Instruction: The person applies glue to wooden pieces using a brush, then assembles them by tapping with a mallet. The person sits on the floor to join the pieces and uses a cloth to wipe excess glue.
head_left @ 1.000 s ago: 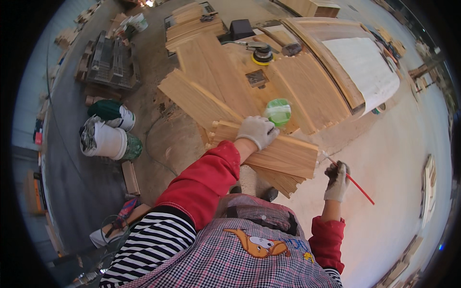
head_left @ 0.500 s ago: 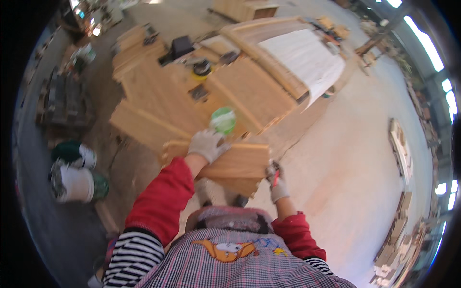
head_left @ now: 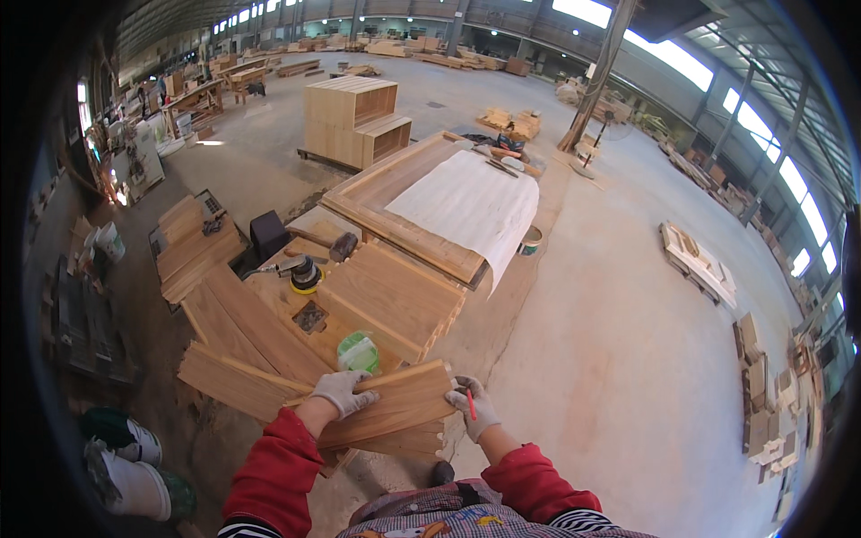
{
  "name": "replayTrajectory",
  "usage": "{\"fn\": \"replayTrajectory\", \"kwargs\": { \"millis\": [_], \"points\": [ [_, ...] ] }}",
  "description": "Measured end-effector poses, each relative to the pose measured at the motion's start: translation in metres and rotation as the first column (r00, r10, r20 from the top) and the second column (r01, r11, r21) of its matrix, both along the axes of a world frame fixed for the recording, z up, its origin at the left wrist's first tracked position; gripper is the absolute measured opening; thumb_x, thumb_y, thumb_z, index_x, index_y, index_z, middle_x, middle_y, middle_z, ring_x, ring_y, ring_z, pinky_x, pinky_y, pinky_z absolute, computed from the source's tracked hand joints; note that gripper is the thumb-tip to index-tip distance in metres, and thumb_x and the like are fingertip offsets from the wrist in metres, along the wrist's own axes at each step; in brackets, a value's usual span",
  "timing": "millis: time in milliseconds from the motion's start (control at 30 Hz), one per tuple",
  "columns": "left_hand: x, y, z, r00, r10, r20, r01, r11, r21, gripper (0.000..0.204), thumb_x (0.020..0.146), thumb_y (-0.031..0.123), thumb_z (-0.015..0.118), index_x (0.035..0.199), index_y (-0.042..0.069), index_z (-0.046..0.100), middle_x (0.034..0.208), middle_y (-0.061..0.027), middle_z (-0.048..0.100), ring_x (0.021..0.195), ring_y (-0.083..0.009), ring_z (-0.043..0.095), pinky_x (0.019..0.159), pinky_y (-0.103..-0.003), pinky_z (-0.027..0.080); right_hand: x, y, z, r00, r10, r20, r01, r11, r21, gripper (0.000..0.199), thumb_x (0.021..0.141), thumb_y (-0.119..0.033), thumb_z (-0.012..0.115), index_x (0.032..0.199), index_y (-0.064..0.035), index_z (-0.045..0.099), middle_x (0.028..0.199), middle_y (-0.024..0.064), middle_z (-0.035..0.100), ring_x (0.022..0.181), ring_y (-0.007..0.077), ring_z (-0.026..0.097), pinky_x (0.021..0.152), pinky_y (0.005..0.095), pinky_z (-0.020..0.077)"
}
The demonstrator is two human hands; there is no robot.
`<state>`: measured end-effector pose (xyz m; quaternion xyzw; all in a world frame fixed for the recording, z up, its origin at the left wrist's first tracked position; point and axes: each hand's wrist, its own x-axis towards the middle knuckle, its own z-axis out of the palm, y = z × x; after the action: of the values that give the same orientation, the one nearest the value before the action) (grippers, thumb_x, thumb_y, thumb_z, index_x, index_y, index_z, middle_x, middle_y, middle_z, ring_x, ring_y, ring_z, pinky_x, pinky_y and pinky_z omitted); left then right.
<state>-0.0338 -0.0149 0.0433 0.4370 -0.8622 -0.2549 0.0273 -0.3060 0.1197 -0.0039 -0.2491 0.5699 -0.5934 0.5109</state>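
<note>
Both my hands wear pale gloves. My left hand (head_left: 341,393) rests over the far edge of a wooden board (head_left: 404,405), thumb on its face, and grips it. At the board's right end, my right hand (head_left: 473,408) closes around a slim red-handled tool (head_left: 471,403); its working end is too small to make out. Another wooden piece with a notched end (head_left: 408,442) shows beneath the board. Just beyond my left hand is a green-and-white tub (head_left: 358,352).
Ahead, a bench carries planks (head_left: 247,314), a panel (head_left: 395,296), a sander with a yellow base (head_left: 306,276) and a mallet (head_left: 343,247). Beyond lies a wooden frame (head_left: 359,202) under a white sheet (head_left: 466,202). Buckets (head_left: 126,484) stand at my left; a pallet (head_left: 698,264) lies to the right.
The view has tilted up and shows more of the workshop. My left hand still grips the board; my right hand stays at its right end with the red-handled tool.
</note>
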Motion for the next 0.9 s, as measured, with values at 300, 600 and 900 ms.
{"fn": "replayTrajectory", "kwargs": {
  "millis": [300, 600, 900],
  "points": [
    [0.018, 0.005, 0.065, 0.97, -0.011, -0.242, 0.144, 0.829, 0.541, 0.059, 0.075, 0.039, 0.079, 0.118, 0.003, 0.062, 0.101, -0.009, 0.067, 0.089, -0.0141, 0.059, 0.082, -0.028, 0.047, 0.01, -0.008, 0.112, 0.988, 0.099, -0.121, -0.131, 0.945, -0.299, 0.055, 0.084, -0.006, 0.064, 0.133, -0.0039, 0.039, 0.112, 0.006, 0.054, 0.1, 0.013, 0.051, 0.087, 0.027, 0.0445],
    [0.057, 0.041, 0.018, -0.159, 0.859, -0.486, 0.099, 0.504, 0.858, 0.043, 0.084, 0.015, 0.069, 0.123, 0.006, 0.052, 0.114, -0.0098, 0.062, 0.102, -0.0248, 0.063, 0.085, -0.039, 0.056, -0.01, -0.003, 0.07, 0.994, -0.095, -0.06, 0.079, 0.969, -0.234, 0.043, 0.095, -0.02, 0.055, 0.133, -0.0069, 0.041, 0.114, 0.0115, 0.06, 0.103, 0.018, 0.056, 0.088, 0.0324, 0.0469],
    [0.009, 0.144, -0.068, -0.378, 0.923, 0.073, 0.502, 0.139, 0.853, 0.038, 0.086, 0.009, 0.067, 0.12, 0.003, 0.054, 0.115, -0.0133, 0.062, 0.106, -0.0303, 0.062, 0.093, -0.043, 0.054, -0.055, -0.004, 0.036, 0.937, -0.343, 0.072, 0.344, 0.939, -0.009, 0.028, 0.098, -0.024, 0.052, 0.122, -0.0111, 0.05, 0.096, 0.0096, 0.066, 0.086, 0.019, 0.063, 0.075, 0.0333, 0.0521]
  ]
}}
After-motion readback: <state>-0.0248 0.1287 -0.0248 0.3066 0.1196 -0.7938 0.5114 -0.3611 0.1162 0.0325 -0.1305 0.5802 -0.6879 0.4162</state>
